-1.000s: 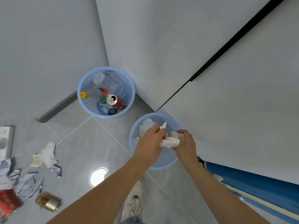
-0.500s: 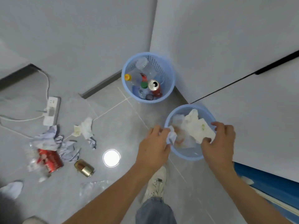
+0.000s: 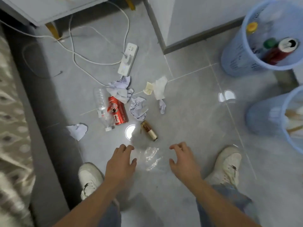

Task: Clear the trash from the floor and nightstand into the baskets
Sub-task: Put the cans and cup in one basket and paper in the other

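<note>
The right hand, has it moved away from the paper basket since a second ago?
Yes. The right hand has left the paper basket, now hovering open left of it, over the clear plastic wrapper.

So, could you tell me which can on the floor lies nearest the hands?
The small gold can, just beyond the clear wrapper; the red can lies farther off, beside the bottle.

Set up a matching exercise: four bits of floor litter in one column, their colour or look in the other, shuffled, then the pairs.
Things:
1. can
2. plastic bottle
3. small jar
4. plastic wrap

Looks:
A. gold and brown, lying on its side
B. clear, crumpled, between the left hand and right hand
C. red with white lettering
D. clear, beside the can

Pairs: 1-C, 2-D, 3-A, 4-B
</note>
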